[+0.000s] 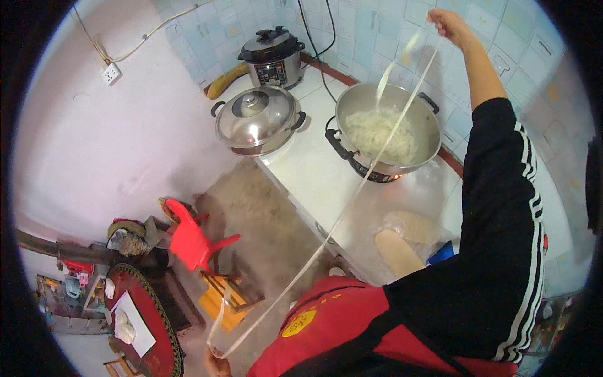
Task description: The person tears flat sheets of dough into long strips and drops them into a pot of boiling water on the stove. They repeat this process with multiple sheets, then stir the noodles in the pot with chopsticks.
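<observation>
A long, pale strip of noodle dough (351, 202) is stretched diagonally across the view between my hands. My left hand (217, 364), low at the bottom left, holds one part, with a loop rising beside it. High at the upper right, my right hand (450, 29) pinches the other part near the tiled wall. Another length of dough (385, 82) hangs blurred over the steel electric pot (426, 134). Noodles in bubbling, whitish water (377, 129) fill the pot's lower part. Pale dough slabs (398, 249) lie under clear plastic on the white counter (306, 174).
A lidded steel pan (256, 118), an electric pressure cooker (273, 61) and a long squash (226, 82) stand along the far counter. Below are a red plastic chair (191, 242), a wooden stool (224, 306) and an oval red table (155, 301). A black cable (308, 42) hangs behind.
</observation>
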`<state>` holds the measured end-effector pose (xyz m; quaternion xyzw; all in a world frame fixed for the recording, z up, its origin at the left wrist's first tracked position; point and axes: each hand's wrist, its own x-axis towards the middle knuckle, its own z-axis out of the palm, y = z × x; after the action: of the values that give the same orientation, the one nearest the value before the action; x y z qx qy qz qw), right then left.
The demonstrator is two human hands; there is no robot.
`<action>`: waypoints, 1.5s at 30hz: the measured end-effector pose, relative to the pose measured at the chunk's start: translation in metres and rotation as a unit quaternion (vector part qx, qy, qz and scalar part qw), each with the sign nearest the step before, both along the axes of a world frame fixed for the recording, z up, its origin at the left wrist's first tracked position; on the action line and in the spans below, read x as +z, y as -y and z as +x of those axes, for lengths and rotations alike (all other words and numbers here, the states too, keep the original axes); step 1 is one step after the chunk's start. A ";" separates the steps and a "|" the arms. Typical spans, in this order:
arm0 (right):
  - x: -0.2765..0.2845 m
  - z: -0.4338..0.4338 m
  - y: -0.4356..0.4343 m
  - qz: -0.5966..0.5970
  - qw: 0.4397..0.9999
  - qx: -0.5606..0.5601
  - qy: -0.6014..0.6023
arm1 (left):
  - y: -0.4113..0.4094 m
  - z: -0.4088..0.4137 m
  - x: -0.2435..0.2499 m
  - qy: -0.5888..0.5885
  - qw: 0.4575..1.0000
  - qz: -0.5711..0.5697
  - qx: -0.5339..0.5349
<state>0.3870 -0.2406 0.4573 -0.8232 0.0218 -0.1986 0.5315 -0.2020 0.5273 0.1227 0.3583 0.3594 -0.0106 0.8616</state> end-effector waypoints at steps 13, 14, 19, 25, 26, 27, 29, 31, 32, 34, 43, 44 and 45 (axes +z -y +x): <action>-0.207 -0.074 -0.210 -0.229 0.914 0.327 -0.064 | 0.013 0.105 0.227 0.209 0.962 0.105 0.142; -0.199 -0.124 -0.251 -0.200 0.881 0.406 -0.140 | 0.009 0.116 0.234 0.234 0.963 0.058 0.117; -0.303 -0.251 -0.357 -0.330 0.739 0.588 0.013 | 0.004 0.136 0.279 0.305 0.948 0.031 0.084; -0.294 -0.241 -0.345 -0.367 0.731 0.576 -0.015 | -0.042 0.127 0.282 0.320 0.942 0.036 0.094; -0.292 -0.239 -0.337 -0.343 0.765 0.544 0.038 | -0.051 0.127 0.277 0.325 0.940 0.015 0.098; -0.286 -0.235 -0.329 -0.314 0.794 0.519 0.049 | -0.060 0.126 0.274 0.324 0.941 0.007 0.103; -0.268 -0.230 -0.317 -0.287 0.836 0.465 0.049 | -0.062 0.127 0.269 0.344 0.933 -0.046 0.100; -0.238 -0.228 -0.300 -0.284 0.867 0.409 -0.022 | -0.057 0.134 0.267 0.355 0.930 -0.055 0.082; -0.223 -0.227 -0.289 -0.273 0.880 0.381 -0.081 | -0.054 0.139 0.266 0.355 0.929 -0.058 0.089; -0.212 -0.213 -0.260 -0.260 0.919 0.291 -0.060 | -0.049 0.155 0.265 0.355 0.927 -0.078 0.094; -0.157 -0.147 -0.152 -0.105 0.994 -0.032 0.028 | -0.077 0.167 0.291 0.449 0.882 -0.130 0.059; -0.157 -0.133 -0.142 -0.067 0.994 -0.074 0.044 | -0.076 0.167 0.292 0.459 0.875 -0.144 0.042; -0.154 -0.119 -0.135 -0.039 0.994 -0.088 0.056 | -0.074 0.161 0.297 0.470 0.869 -0.154 0.028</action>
<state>0.2675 -0.1059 0.3035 -0.8259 0.0563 -0.2909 0.4797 -0.0409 0.6012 0.4197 0.1732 -0.0844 0.1283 0.9728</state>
